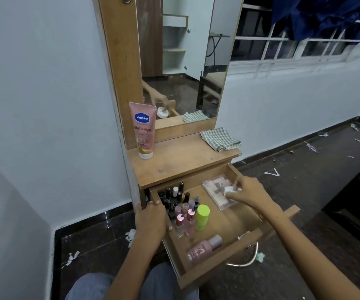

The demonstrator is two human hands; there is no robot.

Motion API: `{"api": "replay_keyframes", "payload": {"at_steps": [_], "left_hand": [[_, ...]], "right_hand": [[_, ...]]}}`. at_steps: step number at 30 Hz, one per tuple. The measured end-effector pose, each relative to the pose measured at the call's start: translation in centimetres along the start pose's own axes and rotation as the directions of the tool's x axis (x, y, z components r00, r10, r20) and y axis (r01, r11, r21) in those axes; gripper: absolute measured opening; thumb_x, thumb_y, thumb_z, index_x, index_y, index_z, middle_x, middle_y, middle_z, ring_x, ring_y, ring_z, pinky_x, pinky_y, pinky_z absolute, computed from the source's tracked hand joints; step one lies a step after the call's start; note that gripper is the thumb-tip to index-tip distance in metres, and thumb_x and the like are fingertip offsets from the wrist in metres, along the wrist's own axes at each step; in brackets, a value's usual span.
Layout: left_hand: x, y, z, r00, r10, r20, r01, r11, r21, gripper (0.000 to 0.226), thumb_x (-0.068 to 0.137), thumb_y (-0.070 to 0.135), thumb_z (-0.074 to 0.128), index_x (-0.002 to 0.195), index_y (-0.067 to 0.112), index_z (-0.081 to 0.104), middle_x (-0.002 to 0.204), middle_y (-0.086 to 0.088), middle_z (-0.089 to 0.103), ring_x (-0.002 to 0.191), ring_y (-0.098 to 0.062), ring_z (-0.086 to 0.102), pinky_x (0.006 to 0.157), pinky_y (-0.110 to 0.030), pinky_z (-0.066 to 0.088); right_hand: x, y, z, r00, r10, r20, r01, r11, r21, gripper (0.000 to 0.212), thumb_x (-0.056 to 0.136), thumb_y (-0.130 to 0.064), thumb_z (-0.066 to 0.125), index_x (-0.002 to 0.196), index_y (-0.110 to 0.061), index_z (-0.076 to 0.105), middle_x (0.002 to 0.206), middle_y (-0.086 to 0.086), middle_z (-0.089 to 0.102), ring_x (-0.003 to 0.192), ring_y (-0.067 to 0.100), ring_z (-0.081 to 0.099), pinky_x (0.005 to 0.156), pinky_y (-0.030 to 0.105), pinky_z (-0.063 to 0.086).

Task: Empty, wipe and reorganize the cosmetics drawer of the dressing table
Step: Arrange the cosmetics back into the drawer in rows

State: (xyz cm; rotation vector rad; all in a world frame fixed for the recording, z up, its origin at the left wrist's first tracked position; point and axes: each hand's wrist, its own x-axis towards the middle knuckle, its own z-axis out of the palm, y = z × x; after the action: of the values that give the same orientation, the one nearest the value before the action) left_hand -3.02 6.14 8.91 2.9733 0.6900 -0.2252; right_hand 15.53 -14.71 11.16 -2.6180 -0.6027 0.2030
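The open wooden drawer point(218, 224) juts toward the person, its long axis running from the dressing table out to the knees. The right hand point(248, 192) pinches a small round white jar point(232, 190) at the far right corner, just above a clear flat case of pink rolls point(218, 192). The bare wooden tabletop point(181, 161) lies up and to the left of it, so the lift should go that way. The left hand point(152, 219) grips the drawer's left wall beside the cluster of nail-polish bottles point(180, 204), nearer those. A green checked cloth point(219, 139) waits on the tabletop's right end.
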Motion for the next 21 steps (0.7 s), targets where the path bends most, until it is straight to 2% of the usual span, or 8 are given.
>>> {"api": "replay_keyframes", "payload": {"at_steps": [3, 4, 6, 8, 13, 17, 21], "left_hand": [[0.0, -0.1, 0.0, 1.0, -0.001, 0.011, 0.001, 1.0, -0.008, 0.048, 0.086, 0.041, 0.064, 0.127, 0.018, 0.054, 0.129, -0.002, 0.057, 0.128, -0.017, 0.045, 0.111, -0.041, 0.02], [0.0, -0.1, -0.1, 1.0, 0.001, 0.012, 0.0, 1.0, -0.011, 0.048, 0.086, 0.041, 0.065, 0.127, 0.018, 0.054, 0.129, -0.002, 0.057, 0.128, -0.017, 0.045, 0.111, -0.041, 0.02], [-0.1, -0.1, -0.1, 1.0, 0.002, 0.012, -0.002, 1.0, -0.012, 0.048, 0.086, 0.041, 0.064, 0.127, 0.017, 0.054, 0.128, -0.001, 0.058, 0.126, -0.017, 0.046, 0.111, -0.041, 0.02], [-0.1, -0.1, -0.1, 1.0, 0.003, 0.01, -0.003, 1.0, -0.012, 0.048, 0.086, 0.042, 0.064, 0.127, 0.018, 0.054, 0.127, -0.001, 0.058, 0.125, -0.017, 0.047, 0.111, -0.04, 0.021], [0.1, 0.1, 0.1, 1.0, 0.006, 0.012, -0.007, 1.0, 0.008, 0.047, 0.086, 0.044, 0.064, 0.125, 0.02, 0.056, 0.129, 0.001, 0.056, 0.124, -0.016, 0.047, 0.109, -0.039, 0.023], [0.2, 0.1, 0.1, 1.0, 0.002, 0.02, -0.003, 1.0, 0.025, 0.043, 0.086, 0.044, 0.064, 0.121, 0.02, 0.058, 0.126, 0.001, 0.057, 0.122, -0.016, 0.05, 0.109, -0.039, 0.023], [0.2, 0.1, 0.0, 1.0, 0.003, 0.026, -0.004, 0.999, 0.033, 0.045, 0.086, 0.045, 0.064, 0.124, 0.02, 0.056, 0.128, 0.0, 0.056, 0.123, -0.016, 0.049, 0.11, -0.04, 0.023]], "right_hand": [[-0.8, 1.8, 1.2, 0.989, 0.054, 0.134, -0.039, 0.993, -0.114, 0.025, 0.07, -0.034, 0.076, 0.067, -0.024, 0.053, 0.081, -0.003, 0.06, 0.08, 0.013, 0.06, 0.066, 0.025, 0.046], [-0.8, 2.0, 1.8, 0.986, 0.074, 0.149, -0.047, 0.983, -0.179, 0.023, 0.073, -0.035, 0.073, 0.07, -0.025, 0.053, 0.085, -0.002, 0.061, 0.086, 0.015, 0.061, 0.071, 0.025, 0.046], [-0.5, 2.1, 2.8, 0.983, 0.139, 0.12, -0.088, 0.93, -0.357, 0.024, 0.083, -0.039, 0.065, 0.093, -0.019, 0.059, 0.102, 0.003, 0.063, 0.101, 0.019, 0.061, 0.084, 0.028, 0.045], [-0.5, 2.2, 3.7, 0.977, 0.189, 0.095, -0.121, 0.867, -0.483, 0.037, 0.088, -0.044, 0.06, 0.111, -0.015, 0.059, 0.113, 0.003, 0.064, 0.106, 0.019, 0.061, 0.086, 0.028, 0.045], [-1.1, 2.3, 5.2, 0.954, 0.248, 0.17, -0.144, 0.873, -0.466, 0.041, 0.092, -0.038, 0.051, 0.124, -0.012, 0.054, 0.124, 0.005, 0.061, 0.113, 0.022, 0.059, 0.089, 0.031, 0.047], [-1.4, 1.7, 5.5, 0.902, 0.289, 0.32, -0.125, 0.886, -0.447, 0.041, 0.097, -0.032, 0.043, 0.132, -0.013, 0.05, 0.139, 0.006, 0.051, 0.124, 0.023, 0.05, 0.102, 0.034, 0.04], [-1.6, 1.2, 5.3, 0.908, 0.29, 0.303, -0.123, 0.875, -0.468, 0.043, 0.098, -0.03, 0.043, 0.137, -0.013, 0.045, 0.147, 0.006, 0.042, 0.129, 0.024, 0.047, 0.104, 0.035, 0.039]]}}
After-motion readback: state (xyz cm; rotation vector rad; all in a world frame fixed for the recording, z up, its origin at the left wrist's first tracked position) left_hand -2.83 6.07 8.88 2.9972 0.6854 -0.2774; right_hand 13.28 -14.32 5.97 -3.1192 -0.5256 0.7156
